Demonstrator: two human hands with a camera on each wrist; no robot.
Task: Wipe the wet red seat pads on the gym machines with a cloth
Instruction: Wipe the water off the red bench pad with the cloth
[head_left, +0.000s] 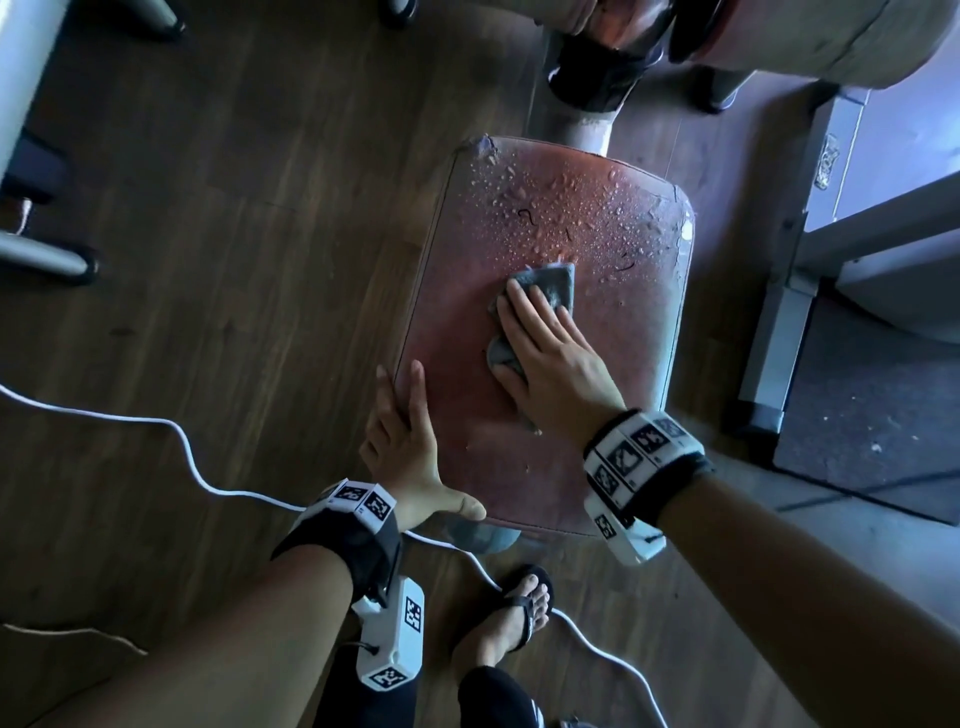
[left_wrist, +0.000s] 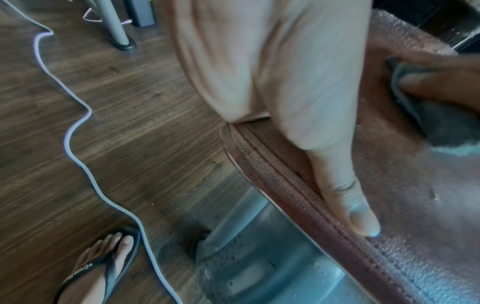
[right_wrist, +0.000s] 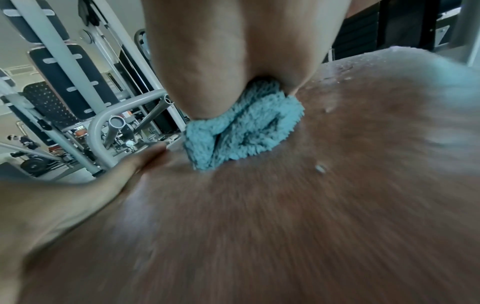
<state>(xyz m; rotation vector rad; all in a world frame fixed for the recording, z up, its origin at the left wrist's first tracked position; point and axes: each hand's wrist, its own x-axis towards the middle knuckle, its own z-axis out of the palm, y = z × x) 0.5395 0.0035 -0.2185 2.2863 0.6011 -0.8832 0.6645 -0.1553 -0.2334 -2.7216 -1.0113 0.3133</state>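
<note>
The red seat pad (head_left: 545, 332) is beaded with water beyond the right hand (head_left: 550, 358), and looks dry nearer the wrist. That hand lies flat, fingers straight, pressing a folded grey-blue cloth (head_left: 553, 283) onto the middle of the pad. The left hand (head_left: 410, 452), fingers extended, steadies the pad's near corner, thumb along its front edge. Wiping appears about half done; the next stroke should push the cloth forward through the droplets.

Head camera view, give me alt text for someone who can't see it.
A right hand presses a grey cloth flat on a red seat pad; droplets cover the pad's far half. The left hand rests on its near-left corner.
</note>
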